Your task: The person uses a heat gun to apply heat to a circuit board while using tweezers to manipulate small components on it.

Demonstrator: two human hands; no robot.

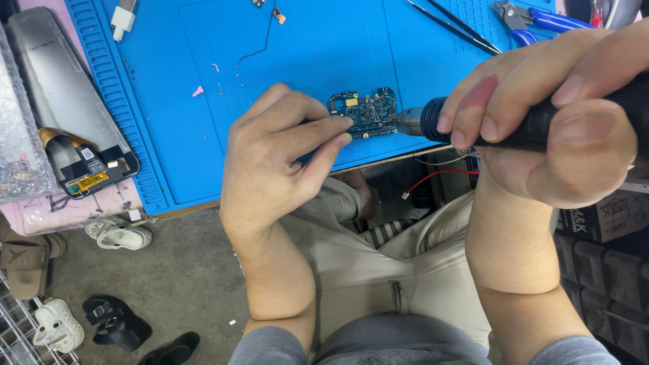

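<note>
A small blue circuit board [365, 113] lies near the front edge of a blue work mat [203, 135]. My left hand [277, 159] pinches the board's left edge with thumb and forefinger. My right hand [547, 115] grips a black hot-air tool handle [534, 125]; its metal nozzle [409, 122] points at the board's right edge, almost touching it.
A phone screen assembly with an orange flex cable [81, 155] lies at the mat's left. Tweezers [453, 27] and blue-handled pliers [541, 19] sit at the back right. A thin wire with a small part [267, 30] lies at the top. Sandals [115, 233] are on the floor below.
</note>
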